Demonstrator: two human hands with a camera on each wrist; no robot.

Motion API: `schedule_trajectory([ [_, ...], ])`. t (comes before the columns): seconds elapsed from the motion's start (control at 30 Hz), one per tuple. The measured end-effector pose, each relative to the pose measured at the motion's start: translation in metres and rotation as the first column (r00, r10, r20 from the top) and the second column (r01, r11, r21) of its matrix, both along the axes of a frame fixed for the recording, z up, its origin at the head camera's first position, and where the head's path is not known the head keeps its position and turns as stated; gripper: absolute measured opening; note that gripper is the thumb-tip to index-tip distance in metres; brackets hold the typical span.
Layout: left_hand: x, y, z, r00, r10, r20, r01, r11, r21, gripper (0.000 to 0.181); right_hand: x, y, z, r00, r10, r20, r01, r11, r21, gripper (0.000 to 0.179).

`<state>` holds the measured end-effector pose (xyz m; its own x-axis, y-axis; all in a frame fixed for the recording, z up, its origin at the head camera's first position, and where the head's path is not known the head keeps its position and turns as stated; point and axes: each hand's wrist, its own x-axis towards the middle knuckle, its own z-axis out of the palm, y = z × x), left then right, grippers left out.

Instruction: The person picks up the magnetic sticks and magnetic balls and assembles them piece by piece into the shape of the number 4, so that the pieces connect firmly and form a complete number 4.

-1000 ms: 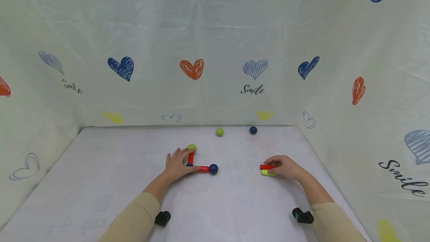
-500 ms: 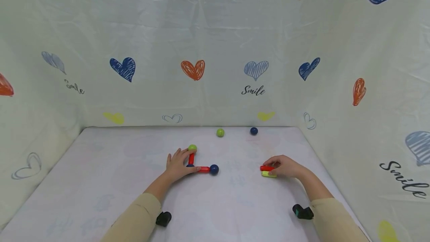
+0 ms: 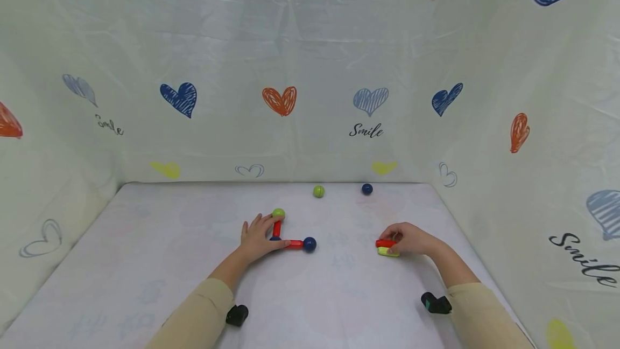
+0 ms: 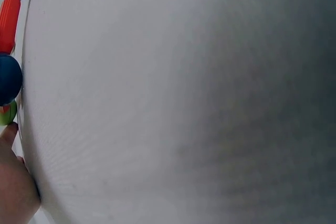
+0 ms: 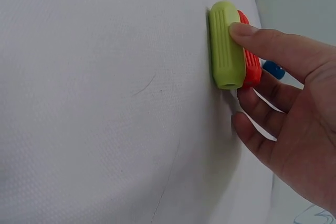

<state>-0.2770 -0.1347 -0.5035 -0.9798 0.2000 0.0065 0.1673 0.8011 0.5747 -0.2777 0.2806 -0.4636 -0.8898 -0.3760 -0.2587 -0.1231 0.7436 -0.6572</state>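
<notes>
In the head view my left hand (image 3: 255, 238) spreads over an L-shaped toy piece. Its index finger touches the green ball (image 3: 278, 213), and the thumb lies at a red rod (image 3: 295, 244). A second red rod (image 3: 277, 229) joins the green ball to a partly covered dark blue corner ball (image 3: 275, 239). Another dark blue ball (image 3: 309, 244) caps the right end. To the right, my right hand (image 3: 410, 238) pinches two ridged rods side by side, one yellow-green (image 5: 226, 51) and one red (image 5: 253, 69). Its thumb presses the yellow-green rod; the other fingers are behind and below.
Near the back edge of the white table (image 3: 339, 295) lie a loose green ball (image 3: 318, 192) and a loose dark blue ball (image 3: 367, 189). A heart-printed curtain (image 3: 319, 58) encloses the back and sides. Black devices (image 3: 237, 315) sit at both wrists.
The head view has shifted very slightly. Both hands and the toy pieces otherwise stay as they were.
</notes>
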Motion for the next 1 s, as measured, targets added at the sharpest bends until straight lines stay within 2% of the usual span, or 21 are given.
schedule_trajectory([
  [0.57, 0.002, 0.000, 0.000, 1.000, 0.005, -0.008, -0.005, 1.000, -0.014, 0.074, -0.003, -0.007, 0.005, 1.000, -0.004, -0.016, 0.005, 1.000, 0.026, 0.025],
  [0.8, 0.001, -0.001, 0.000, 1.000, 0.000, -0.001, 0.000, 1.000, -0.010, 0.075, -0.004, -0.009, 0.008, 1.000, -0.029, -0.002, 0.029, 0.999, 0.043, 0.021],
  [1.0, 0.002, 0.000, 0.000, 1.000, -0.007, -0.011, 0.006, 1.000, -0.012, 0.074, -0.005, -0.010, 0.011, 1.000, 0.005, -0.014, -0.004, 1.000, 0.022, 0.020],
])
